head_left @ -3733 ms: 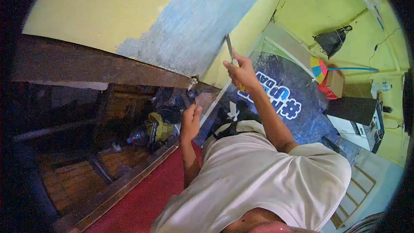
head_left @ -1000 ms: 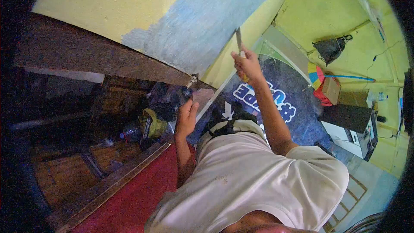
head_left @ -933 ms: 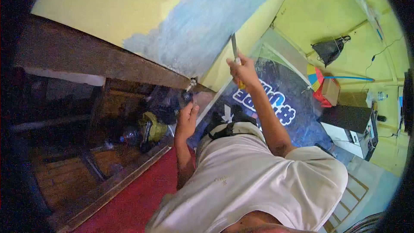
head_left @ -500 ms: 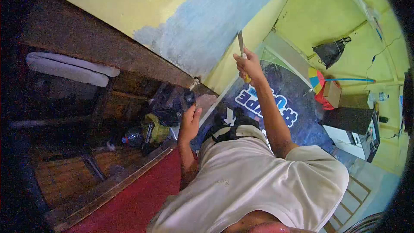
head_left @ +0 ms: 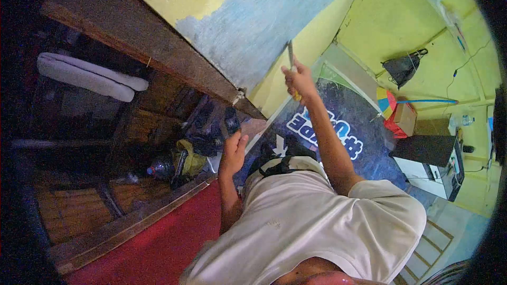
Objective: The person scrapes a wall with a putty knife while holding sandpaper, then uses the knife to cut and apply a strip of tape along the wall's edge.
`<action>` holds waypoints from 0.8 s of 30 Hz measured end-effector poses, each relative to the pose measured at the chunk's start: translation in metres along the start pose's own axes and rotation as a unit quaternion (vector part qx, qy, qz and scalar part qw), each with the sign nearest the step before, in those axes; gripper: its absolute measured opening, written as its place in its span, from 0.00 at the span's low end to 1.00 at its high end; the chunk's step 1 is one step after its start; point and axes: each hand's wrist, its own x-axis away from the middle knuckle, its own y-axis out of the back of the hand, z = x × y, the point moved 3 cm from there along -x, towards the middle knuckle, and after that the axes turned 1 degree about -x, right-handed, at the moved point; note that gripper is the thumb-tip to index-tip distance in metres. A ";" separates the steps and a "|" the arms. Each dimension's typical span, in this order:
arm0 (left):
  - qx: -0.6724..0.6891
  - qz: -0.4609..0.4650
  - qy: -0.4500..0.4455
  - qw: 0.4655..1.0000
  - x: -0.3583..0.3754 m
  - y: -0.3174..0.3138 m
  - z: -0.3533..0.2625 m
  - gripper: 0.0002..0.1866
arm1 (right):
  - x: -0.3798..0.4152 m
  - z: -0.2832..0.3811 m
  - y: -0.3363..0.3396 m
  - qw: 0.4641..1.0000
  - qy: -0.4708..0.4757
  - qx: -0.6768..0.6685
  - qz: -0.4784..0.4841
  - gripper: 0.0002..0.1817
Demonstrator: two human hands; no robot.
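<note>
My right hand is wrapped round the yellow handle of a scraper, whose thin grey blade points up against the wall. Around the blade the wall carries a rough grey-blue patch between yellow painted areas. My left hand is raised lower down, thumb and fingers partly curled near a dark object at its fingertips. Whether it grips that object is not clear.
A dark wooden beam crosses the left, with a folded pale cloth below. A plastic bottle lies near a yellowish bag. On the right are a black-and-white cabinet, a cardboard box and a hanging black bag.
My right hand and the scraper have shifted slightly left and down along the wall. The view has tilted a little. My left hand is almost unmoved.
</note>
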 end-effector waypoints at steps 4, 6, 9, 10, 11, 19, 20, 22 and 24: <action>0.006 -0.005 -0.001 1.000 0.011 0.001 -0.003 0.13 | -0.008 0.002 0.004 0.999 0.039 -0.012 0.017 0.41; 0.013 -0.021 -0.025 0.999 0.010 -0.001 0.006 0.14 | -0.006 -0.001 0.002 0.999 0.040 0.024 0.005 0.39; 0.005 -0.037 -0.030 0.999 0.020 -0.003 0.020 0.16 | -0.015 -0.001 0.010 1.000 0.012 -0.015 0.016 0.37; -0.029 -0.021 0.007 0.999 0.024 0.001 0.025 0.17 | -0.025 0.003 0.011 1.000 0.004 -0.017 -0.008 0.31; -0.063 -0.006 0.039 0.997 0.023 0.002 0.027 0.18 | -0.023 0.001 0.011 0.999 0.014 -0.027 -0.025 0.27; 0.006 -0.001 0.031 1.000 0.021 0.004 0.000 0.17 | -0.019 0.012 0.011 0.996 0.001 -0.090 0.028 0.11; 0.010 0.008 0.022 1.000 0.015 0.004 -0.001 0.16 | -0.016 0.010 0.010 0.997 -0.004 -0.078 0.025 0.11; 0.002 0.006 0.008 1.000 0.013 0.004 -0.005 0.16 | 0.004 0.010 -0.003 0.998 -0.012 -0.055 0.022 0.11; 0.000 0.006 0.014 1.000 0.009 0.004 0.001 0.16 | 0.005 0.011 -0.005 0.997 -0.029 -0.073 0.026 0.13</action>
